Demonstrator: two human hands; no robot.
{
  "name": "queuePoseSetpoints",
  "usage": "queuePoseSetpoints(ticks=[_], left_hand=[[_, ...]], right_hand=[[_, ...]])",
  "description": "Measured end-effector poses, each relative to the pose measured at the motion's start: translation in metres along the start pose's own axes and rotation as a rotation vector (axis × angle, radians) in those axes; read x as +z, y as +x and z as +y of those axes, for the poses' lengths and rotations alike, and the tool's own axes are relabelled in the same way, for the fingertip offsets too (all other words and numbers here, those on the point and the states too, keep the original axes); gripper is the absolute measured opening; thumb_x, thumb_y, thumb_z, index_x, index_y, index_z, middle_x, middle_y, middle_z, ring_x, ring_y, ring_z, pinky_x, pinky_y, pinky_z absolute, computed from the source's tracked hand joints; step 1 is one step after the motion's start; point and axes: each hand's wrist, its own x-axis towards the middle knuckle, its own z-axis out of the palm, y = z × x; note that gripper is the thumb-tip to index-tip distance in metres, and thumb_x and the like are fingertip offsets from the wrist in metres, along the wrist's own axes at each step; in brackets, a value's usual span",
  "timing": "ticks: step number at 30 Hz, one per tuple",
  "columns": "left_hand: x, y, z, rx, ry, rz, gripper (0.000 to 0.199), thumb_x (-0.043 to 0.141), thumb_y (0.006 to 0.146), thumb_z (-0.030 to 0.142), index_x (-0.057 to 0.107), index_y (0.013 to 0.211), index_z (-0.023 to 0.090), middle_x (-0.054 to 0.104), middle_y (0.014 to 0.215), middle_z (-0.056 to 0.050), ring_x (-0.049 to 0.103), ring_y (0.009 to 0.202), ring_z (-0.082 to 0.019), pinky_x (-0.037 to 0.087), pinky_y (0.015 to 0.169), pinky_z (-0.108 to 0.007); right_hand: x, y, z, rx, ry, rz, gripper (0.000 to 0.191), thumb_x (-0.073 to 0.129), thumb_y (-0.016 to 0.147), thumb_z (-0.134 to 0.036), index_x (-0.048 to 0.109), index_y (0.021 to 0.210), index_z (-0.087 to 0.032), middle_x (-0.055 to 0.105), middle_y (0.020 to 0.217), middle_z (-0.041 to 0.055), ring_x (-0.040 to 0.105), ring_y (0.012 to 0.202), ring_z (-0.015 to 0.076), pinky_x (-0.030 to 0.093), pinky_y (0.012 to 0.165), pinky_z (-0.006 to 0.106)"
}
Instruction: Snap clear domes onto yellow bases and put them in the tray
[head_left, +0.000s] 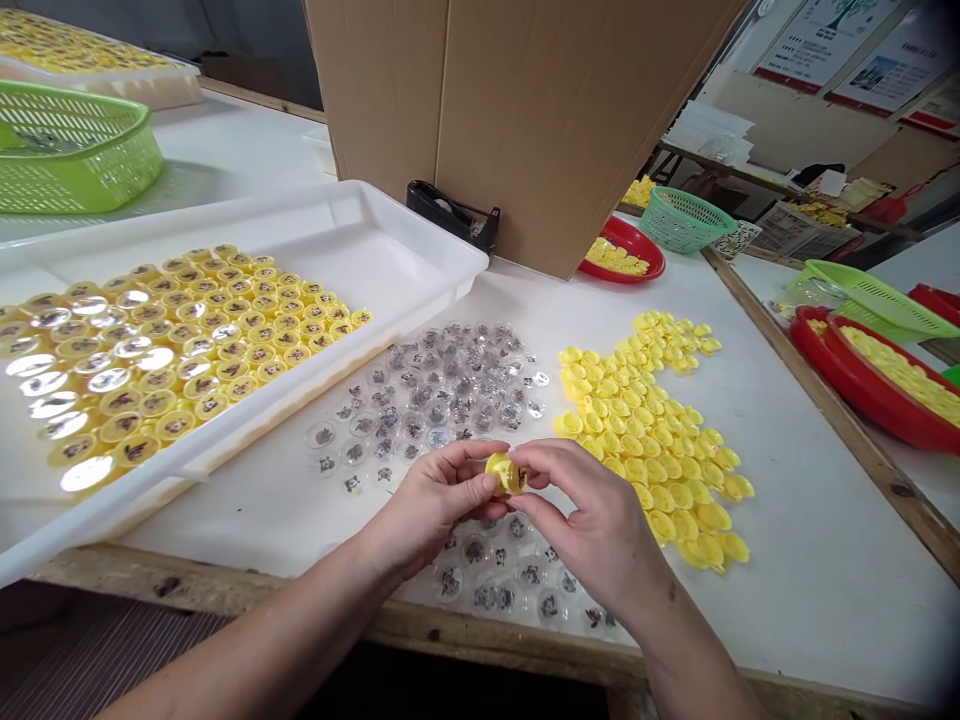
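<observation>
A small yellow cup with a clear printed disc on its face (pixel 505 474) is held between both hands above the table. The fingers and thumb of my left hand (pixel 442 492) grip its left side, and my right hand (pixel 581 500) pinches the disc side. Beneath and behind the hands lie many clear discs with small dark animal prints (pixel 435 395). Loose yellow cups (pixel 645 440) are spread to the right of my right hand. On the left, a white tray (pixel 427 262) holds rows of yellow cups topped with printed discs (pixel 176 340).
A tall cardboard box (pixel 487 120) stands at the back, with a black tape dispenser (pixel 454 215) before it. Green baskets (pixel 127 150) and red bowls (pixel 862 395) sit at the sides. A wooden strip (pixel 847 430) edges the table on the right.
</observation>
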Motion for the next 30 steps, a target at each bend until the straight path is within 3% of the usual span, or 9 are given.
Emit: queuePoseSetpoints(ticks=[8,14,20,30], left_hand=[[0.0009,-0.0014,0.0015,-0.007,0.016,0.007,0.035,0.076,0.069,0.024,0.065,0.101,0.016,0.068,0.082,-0.004,0.062,0.067,-0.011,0.051,0.065,-0.023],[-0.0007,-0.0010,0.0004,-0.004,-0.019,-0.007,0.033,0.075,0.069,0.022,0.066,0.100,0.017,0.068,0.085,-0.005,0.062,0.067,-0.010,0.051,0.064,-0.021],[-0.0002,-0.0009,-0.0001,-0.011,-0.008,-0.002,0.033,0.076,0.068,0.023,0.067,0.100,0.016,0.069,0.084,-0.005,0.063,0.066,-0.011,0.051,0.062,-0.021],[-0.0026,-0.0028,0.0002,0.006,0.070,0.004,0.037,0.074,0.070,0.029,0.067,0.104,0.016,0.068,0.086,-0.006,0.061,0.069,-0.013,0.051,0.066,-0.026]], right_hand=[[0.0017,0.0011,-0.0038,0.014,0.059,0.002,0.022,0.063,0.079,-0.014,0.063,0.100,-0.023,0.062,0.099,0.0043,0.060,0.090,0.0172,0.052,0.079,0.033],[0.0016,0.0011,0.0009,0.054,-0.007,0.039,0.027,0.069,0.073,-0.012,0.063,0.097,-0.022,0.057,0.115,0.0060,0.061,0.088,0.0163,0.053,0.078,0.032],[-0.0008,0.0027,-0.0019,0.032,-0.006,-0.051,0.027,0.064,0.076,-0.008,0.062,0.098,-0.023,0.064,0.092,0.0017,0.061,0.082,0.0153,0.053,0.071,0.029],[0.0068,0.0024,-0.0069,-0.036,-0.074,-0.029,0.026,0.053,0.080,-0.005,0.061,0.100,-0.019,0.062,0.091,0.0053,0.060,0.081,0.0157,0.051,0.070,0.028]])
